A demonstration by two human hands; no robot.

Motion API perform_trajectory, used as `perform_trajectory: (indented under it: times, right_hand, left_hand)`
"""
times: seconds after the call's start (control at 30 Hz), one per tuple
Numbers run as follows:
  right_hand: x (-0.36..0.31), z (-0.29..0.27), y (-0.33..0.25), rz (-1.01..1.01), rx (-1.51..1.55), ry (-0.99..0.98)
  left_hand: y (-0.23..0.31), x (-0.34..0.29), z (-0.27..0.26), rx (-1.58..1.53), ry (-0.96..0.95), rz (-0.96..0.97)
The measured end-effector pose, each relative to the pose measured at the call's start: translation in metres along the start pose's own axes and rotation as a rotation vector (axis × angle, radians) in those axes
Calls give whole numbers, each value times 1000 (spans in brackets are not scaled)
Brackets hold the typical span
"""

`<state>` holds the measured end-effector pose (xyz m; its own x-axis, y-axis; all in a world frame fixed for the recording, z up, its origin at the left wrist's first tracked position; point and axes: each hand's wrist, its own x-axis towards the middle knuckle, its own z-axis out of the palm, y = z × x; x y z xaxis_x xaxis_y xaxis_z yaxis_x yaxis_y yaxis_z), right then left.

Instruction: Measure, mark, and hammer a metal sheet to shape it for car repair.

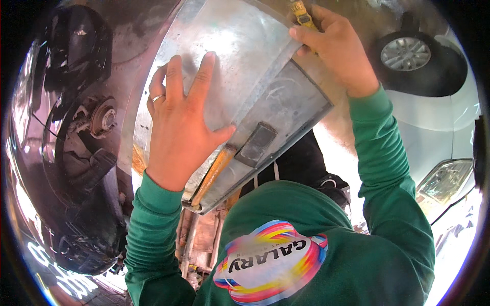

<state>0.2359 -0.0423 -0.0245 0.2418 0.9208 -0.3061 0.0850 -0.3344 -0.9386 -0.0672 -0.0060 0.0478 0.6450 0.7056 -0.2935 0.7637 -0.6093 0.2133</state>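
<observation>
My left hand lies on a bare grey metal sheet, its fingers spread and a ring on one of them. Up at the sheet's far right edge, my right hand has its thumb and fingers closed round a small, worn yellow tool; its exact kind is hard to make out. Below the left thumb, an orange, wooden-looking handle rests on the lower metal surface. Beside that handle lies a dark rectangular block.
To the left stands a dark car body with an exposed brake disc. On the right is a light-coloured car with a silver-rimmed wheel and a headlamp. Clutter shows under the metal's near end.
</observation>
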Motion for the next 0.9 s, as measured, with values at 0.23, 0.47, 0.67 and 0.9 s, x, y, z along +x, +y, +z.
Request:
perform_trajectory:
  times: [0.23,0.47,0.67,0.9]
  right_hand:
    - [-4,5,-7,54,3,-16]
    - [-3,-1,-14,13,-65,29]
    - [-12,-1,-57,-79,75,24]
    - [5,18,-99,-160,261,-62]
  left_hand:
    - [-3,-8,5,-44,77,-11]
    - [-13,-12,1,-112,148,99]
    - [-33,-18,-25,-329,253,225]
    - [-32,-41,-101,-229,345,179]
